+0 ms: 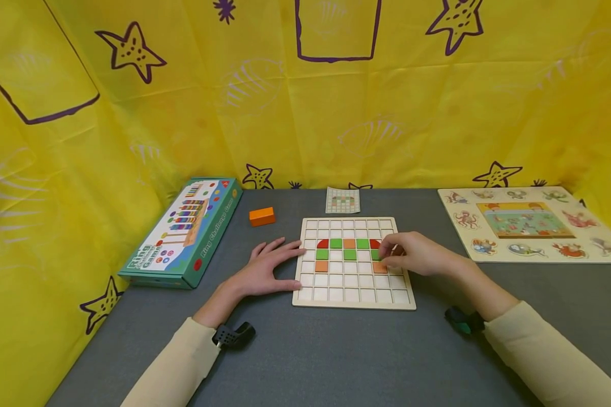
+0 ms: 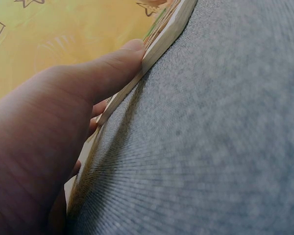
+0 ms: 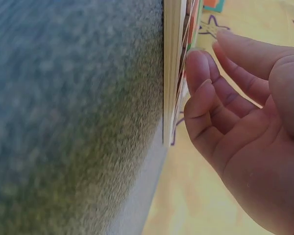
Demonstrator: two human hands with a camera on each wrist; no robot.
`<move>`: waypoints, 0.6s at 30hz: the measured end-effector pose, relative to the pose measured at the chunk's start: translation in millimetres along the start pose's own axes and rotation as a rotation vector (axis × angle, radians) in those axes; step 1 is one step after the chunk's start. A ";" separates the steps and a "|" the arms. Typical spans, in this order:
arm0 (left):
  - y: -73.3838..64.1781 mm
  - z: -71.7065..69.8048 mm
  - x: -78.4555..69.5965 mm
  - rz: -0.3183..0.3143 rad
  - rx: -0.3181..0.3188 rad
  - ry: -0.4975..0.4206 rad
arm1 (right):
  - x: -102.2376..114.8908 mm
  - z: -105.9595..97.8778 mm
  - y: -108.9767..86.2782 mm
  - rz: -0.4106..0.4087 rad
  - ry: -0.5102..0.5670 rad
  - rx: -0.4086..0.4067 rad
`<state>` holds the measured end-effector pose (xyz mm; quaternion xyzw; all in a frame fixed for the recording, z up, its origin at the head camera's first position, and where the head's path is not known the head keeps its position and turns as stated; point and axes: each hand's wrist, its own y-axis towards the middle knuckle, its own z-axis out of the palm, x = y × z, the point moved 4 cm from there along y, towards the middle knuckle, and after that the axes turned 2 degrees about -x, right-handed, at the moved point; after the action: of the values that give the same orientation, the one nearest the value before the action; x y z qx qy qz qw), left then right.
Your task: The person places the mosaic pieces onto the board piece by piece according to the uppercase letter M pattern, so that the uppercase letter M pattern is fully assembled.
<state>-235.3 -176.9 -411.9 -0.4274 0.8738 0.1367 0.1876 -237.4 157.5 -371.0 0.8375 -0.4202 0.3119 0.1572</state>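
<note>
A wooden grid board (image 1: 353,299) lies flat on the table, with red, green and orange tiles in several of its squares. My left hand (image 1: 265,270) rests at the board's left edge, fingers spread and thumb near the lower left corner; the left wrist view shows the thumb (image 2: 112,68) against the wooden rim. Over the board's right side is my right hand (image 1: 420,254), its bent fingertips at a green tile (image 1: 375,254) between a red tile (image 1: 374,243) and an orange tile (image 1: 380,268). In the right wrist view, the thumb and fingers (image 3: 198,68) stand apart.
Behind the board lies a small pattern card (image 1: 343,200). An orange block (image 1: 262,216) sits to its left, near a green-edged game box (image 1: 183,226). At the right lies a sea-animal puzzle board (image 1: 529,254). A yellow patterned cloth (image 1: 305,124) hangs behind the table.
</note>
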 end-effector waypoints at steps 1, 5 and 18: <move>0.2 0.2 0.2 -0.001 0.002 0.001 | -0.6 -0.6 -0.8 0.005 0.002 -0.003; 0.5 -0.2 -0.5 -0.002 0.006 -0.003 | -3.1 -2.5 -4.5 0.005 0.000 -0.015; -1.4 -2.0 -1.3 0.005 0.002 -0.017 | -7.6 -6.0 -13.2 -0.004 0.002 -0.017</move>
<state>-233.9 -177.6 -409.7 -0.4239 0.8734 0.1399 0.1950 -232.5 173.1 -371.5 0.8367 -0.4209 0.3090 0.1656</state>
